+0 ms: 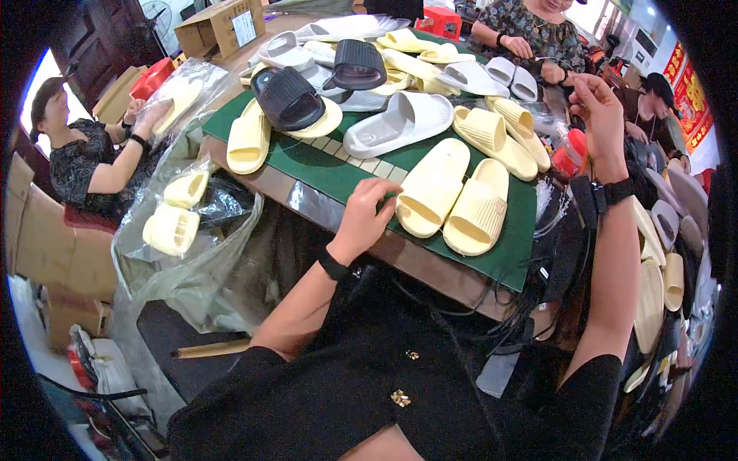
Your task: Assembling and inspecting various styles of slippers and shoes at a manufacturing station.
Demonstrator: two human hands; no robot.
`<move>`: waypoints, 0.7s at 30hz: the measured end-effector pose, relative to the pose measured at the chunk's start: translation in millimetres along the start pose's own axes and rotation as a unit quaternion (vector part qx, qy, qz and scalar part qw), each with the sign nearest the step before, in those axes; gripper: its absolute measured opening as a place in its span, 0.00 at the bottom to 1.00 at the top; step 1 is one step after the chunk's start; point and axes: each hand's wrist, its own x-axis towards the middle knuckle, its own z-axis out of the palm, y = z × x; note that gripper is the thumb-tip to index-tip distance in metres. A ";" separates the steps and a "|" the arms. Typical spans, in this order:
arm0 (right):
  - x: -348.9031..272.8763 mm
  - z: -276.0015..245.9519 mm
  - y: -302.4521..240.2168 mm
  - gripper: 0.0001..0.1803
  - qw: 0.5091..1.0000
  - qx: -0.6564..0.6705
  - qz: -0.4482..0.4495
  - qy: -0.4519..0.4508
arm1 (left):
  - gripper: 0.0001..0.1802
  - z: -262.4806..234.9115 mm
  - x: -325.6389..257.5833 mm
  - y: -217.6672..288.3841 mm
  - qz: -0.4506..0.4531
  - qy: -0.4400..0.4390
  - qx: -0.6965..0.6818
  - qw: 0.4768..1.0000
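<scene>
— While the left hand point(363, 217) rests at the near edge of the tabletop point(430, 269), what does its grip have hold of?

— Nothing that can be made out. The fingers are bent and loosely spread, their tips touching the heel end of a pale yellow slide sandal point(432, 187) that lies on the green mat point(323, 170). A second yellow sandal point(478, 207) lies just beside the first, so the two read as a pair.

— And the right hand point(598, 107)?

— It is raised well above the tabletop, off to the right, with the fingers pinched together. Something small may be held between them, but it is too small to tell.

— How far along does the work look?

— As a judgement only: early to middling. Many loose sandals still cover the mat, among them yellow ones, a white sandal point(400, 121) and two black sandals point(290, 98). Down on the left a clear plastic bag point(192, 253) hangs open with a few yellow sandals point(174, 227) already inside, so some appear to be dealt with while most are left lying on top.

— Is anyone else at it?

— Yes. A person at the left edge handles another bagged sandal point(181, 94), and a person across the tabletop has both hands point(530, 55) busy near the white ones. A cardboard box point(221, 24) stands at the far corner.

— So the pair under the left hand is where?

— Nearest the wearer, at the front of the mat, untouched by the right hand.
</scene>
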 end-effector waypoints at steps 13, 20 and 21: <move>33.2 -41.0 55.8 0.09 0.998 -0.010 0.063 -0.003 | 0.07 7.1 -7.3 -4.8 -0.059 0.007 -0.058 0.997; 48.6 -56.6 48.6 0.09 0.999 -0.022 0.041 -0.011 | 0.07 6.1 -8.3 -5.6 -0.035 0.003 -0.021 0.999; 50.0 -58.1 48.1 0.09 0.999 -0.021 0.040 -0.013 | 0.07 6.5 -8.3 -5.6 -0.035 0.002 -0.021 0.999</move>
